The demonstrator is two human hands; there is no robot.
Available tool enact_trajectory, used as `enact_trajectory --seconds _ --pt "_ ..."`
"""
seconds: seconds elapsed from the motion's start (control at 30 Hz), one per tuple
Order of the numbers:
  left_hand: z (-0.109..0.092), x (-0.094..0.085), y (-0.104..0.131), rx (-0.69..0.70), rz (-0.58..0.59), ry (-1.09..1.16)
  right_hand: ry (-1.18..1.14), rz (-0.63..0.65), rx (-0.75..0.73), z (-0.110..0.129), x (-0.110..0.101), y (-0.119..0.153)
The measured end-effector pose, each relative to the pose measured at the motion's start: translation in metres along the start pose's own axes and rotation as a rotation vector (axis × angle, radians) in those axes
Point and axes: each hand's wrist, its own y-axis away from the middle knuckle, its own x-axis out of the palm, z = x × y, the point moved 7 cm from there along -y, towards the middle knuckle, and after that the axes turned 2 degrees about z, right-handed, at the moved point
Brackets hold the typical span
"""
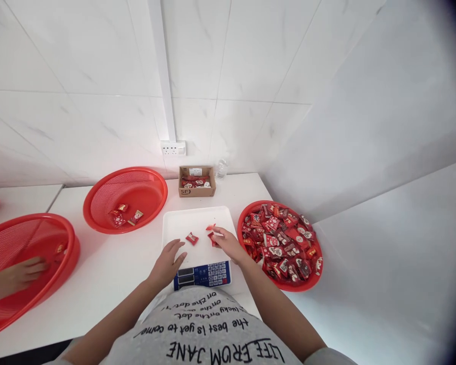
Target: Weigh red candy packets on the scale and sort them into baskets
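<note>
On the white weighing pan [182,221] of a digital scale lie small red wrapped candies. One candy [192,238] rests near the pan's middle, apart from both hands. My left hand [169,261] hovers at the pan's front left edge, fingers apart and holding nothing. At the right side of the pan, my right hand [228,243] has its bent fingers on a dark red wrapped candy [212,240], partly hidden by them. Just beyond those fingertips is another bright red wrapper [211,227]. The blue keypad [203,275] of the scale shows in front of the pan.
A red basket [244,207] heaped with wrapped candies stands right. Behind the scale is a small cardboard box [197,192] with red packets, beside clear plastic [221,168]. Left, a red basket [99,195] holds a few candies; another person's hand [26,274] reaches into a nearer basket [74,248].
</note>
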Motion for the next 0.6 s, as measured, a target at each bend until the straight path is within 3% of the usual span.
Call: enact_trajectory --seconds 0.17,0.4,0.5,0.6 --pt "-0.005 0.013 0.001 0.074 0.068 -0.087 0.241 -0.060 -0.092 0.001 -0.009 0.006" --pt "-0.013 0.037 -0.022 0.117 0.177 -0.201 0.574 -0.441 -0.241 0.002 -0.078 0.022" --pt "-0.029 0.049 -0.035 0.131 0.268 -0.263 0.736 -0.486 -0.137 -0.015 -0.104 0.023" --pt "-0.048 0.059 -0.042 0.199 0.340 -0.342 0.840 -0.455 -0.015 -0.034 -0.116 0.024"
